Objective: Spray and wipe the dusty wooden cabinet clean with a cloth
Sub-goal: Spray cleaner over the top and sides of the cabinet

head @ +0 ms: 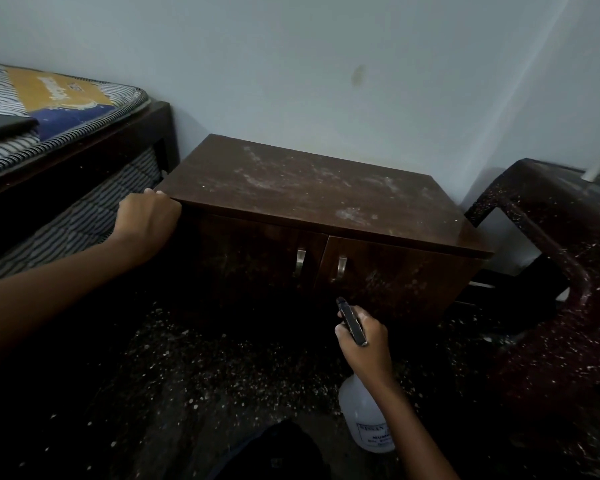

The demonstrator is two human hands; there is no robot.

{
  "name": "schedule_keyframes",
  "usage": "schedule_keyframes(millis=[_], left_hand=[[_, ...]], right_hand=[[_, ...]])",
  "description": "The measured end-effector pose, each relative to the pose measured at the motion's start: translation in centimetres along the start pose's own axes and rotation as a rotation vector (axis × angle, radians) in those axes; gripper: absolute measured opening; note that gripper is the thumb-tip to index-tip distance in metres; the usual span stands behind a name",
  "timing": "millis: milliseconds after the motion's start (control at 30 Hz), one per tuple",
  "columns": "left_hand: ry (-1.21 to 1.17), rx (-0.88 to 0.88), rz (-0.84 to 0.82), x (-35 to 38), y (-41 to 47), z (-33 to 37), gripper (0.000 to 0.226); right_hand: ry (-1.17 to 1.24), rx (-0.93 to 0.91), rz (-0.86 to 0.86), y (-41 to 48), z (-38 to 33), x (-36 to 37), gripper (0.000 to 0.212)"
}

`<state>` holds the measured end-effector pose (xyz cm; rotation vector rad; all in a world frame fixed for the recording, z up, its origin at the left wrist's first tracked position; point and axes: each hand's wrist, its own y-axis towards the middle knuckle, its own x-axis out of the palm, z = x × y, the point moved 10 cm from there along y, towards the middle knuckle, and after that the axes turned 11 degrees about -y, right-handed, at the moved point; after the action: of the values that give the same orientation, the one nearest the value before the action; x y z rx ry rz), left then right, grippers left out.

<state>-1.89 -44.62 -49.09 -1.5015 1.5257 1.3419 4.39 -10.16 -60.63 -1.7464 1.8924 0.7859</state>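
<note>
- Looking down from the head view, I place the wooden cabinet (309,192) at frame centre, against the wall. Its top is filmed with pale dust, and its long axis runs from centre left toward the right edge.
- Left hand (149,220), centre left: fingers curled over the top's front-left corner, gripping it.
- Right hand (364,341), lower centre-right: wrapped round the neck of the spray bottle (364,420). The nozzle aims up-frame at the right door, just below the handles.
- Governing relation: the dusty top lies above and beyond the nozzle. I judge the bottle must rise and tip before it can wet that surface. The left hand touches the cabinet; the right is near but apart.
- Count: one cabinet, two doors, two handles (300,262), one bottle, two hands. I see no cloth.
</note>
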Motion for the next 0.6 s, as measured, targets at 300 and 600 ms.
schedule_keyframes(millis=[300,600], left_hand=[[-0.217,-0.064,-0.125,-1.2,0.4,-0.2,0.018],[-0.525,-0.162,-0.588,-7.1,1.5,-1.2,0.042]], right_hand=[[0.255,-0.027,0.151,0.3,-4.8,-5.2,0.03],[0.43,-0.127,0.121,3.3,-19.2,-18.4,0.019]])
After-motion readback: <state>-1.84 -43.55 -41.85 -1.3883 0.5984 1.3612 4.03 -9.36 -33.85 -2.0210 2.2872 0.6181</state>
